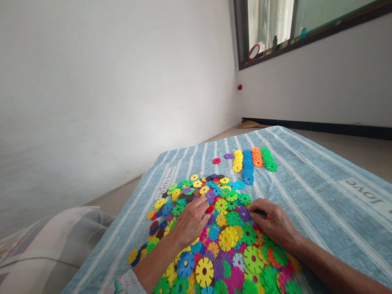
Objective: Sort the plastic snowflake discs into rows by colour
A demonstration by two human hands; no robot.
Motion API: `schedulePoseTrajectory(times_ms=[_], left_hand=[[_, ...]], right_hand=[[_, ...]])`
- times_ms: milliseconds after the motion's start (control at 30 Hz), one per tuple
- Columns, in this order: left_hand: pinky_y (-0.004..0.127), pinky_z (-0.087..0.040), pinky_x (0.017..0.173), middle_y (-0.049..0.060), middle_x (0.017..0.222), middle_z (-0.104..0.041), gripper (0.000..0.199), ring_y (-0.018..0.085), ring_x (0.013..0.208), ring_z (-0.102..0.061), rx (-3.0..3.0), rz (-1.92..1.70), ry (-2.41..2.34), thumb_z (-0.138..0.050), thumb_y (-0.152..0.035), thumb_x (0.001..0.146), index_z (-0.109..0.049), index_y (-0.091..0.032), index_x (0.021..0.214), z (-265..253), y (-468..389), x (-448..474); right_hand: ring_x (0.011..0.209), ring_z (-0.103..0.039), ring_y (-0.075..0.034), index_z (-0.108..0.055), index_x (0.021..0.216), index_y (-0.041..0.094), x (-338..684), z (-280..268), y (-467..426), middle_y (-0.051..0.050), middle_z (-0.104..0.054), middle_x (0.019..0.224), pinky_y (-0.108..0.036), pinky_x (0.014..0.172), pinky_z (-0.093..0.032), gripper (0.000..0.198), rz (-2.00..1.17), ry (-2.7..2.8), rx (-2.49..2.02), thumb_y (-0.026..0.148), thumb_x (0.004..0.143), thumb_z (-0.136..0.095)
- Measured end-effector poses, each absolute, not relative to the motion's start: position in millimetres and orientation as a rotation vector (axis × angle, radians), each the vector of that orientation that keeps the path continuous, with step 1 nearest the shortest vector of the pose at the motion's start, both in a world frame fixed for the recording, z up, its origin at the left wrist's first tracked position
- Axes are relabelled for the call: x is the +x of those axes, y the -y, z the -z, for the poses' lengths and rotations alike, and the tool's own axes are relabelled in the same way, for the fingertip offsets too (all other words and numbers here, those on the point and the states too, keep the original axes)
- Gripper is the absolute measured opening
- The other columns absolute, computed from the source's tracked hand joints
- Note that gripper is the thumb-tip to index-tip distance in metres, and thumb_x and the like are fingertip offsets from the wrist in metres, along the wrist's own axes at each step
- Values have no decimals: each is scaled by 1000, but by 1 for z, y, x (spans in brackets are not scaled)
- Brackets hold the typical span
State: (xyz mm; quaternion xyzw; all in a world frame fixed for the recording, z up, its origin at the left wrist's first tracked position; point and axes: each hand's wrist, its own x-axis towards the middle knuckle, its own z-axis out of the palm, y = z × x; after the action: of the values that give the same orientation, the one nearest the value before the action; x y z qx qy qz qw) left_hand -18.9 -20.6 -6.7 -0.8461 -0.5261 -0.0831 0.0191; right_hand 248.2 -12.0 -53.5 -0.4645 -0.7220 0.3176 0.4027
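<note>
A wide heap of colourful plastic snowflake discs lies on the striped cloth. My left hand rests over the heap's left part, palm down. Its fingers and thumb are apart, with a red disc near the fingertips. On the heap's right edge, my right hand is curled, thumb and forefinger pinched at the rim of a purple disc. A dark patch shows under that hand; I cannot tell whether it is a disc or shadow. Both palms are hidden.
Beyond the heap lie overlapping rows of yellow, blue, orange and green discs. A single purple disc and a single red disc lie left of them. The blue striped cloth covers the table.
</note>
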Motion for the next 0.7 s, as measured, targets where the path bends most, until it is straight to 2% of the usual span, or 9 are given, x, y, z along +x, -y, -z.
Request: schedulePoseTrajectory(times_ms=[433, 700], left_hand=[[40, -44, 99, 15, 125, -58, 22, 25, 117, -53, -2599, 216, 1628, -50, -18, 84, -63, -14, 101, 9, 30, -22], [38, -46, 98, 11, 122, -60, 20, 23, 114, -56, -2559, 212, 1676, -50, -17, 82, -64, -19, 97, 6, 43, -23]], right_hand=[[76, -61, -17, -66, 77, 19, 251, 52, 11, -1, -65, 79, -29, 70, -44, 15, -860, 1798, -1188, 22, 78, -51], [78, -61, -18, -67, 76, 19, 250, 50, 12, -2, -66, 79, -29, 72, -44, 16, -852, 1806, -1190, 22, 77, -51]])
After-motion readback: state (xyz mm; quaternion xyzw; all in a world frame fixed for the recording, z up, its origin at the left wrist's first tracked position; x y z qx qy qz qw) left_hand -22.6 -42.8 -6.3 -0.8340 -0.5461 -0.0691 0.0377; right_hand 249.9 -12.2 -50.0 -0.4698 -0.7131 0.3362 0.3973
